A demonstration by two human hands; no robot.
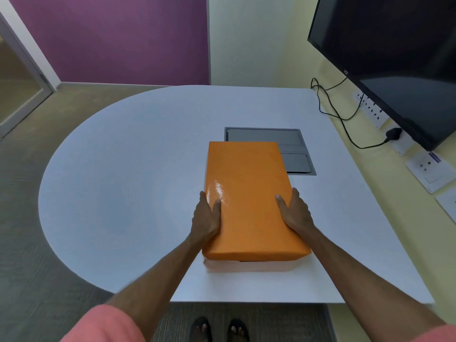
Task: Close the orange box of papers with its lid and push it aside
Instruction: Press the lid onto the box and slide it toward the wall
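Note:
The orange lid (249, 193) lies on top of the box, covering it. Below the lid's near edge a pale strip of the box (249, 265) shows, resting on the white table (128, 169). My left hand (206, 218) grips the lid's left side, thumb on top. On the lid's right side my right hand (294, 212) holds it the same way. The papers inside are hidden.
A grey recessed cable hatch (296, 154) sits in the table just behind the box. A dark monitor (394, 58) hangs on the right wall, with black cables (345, 124) and wall sockets (429, 169) below it. The table's near edge is close to the box.

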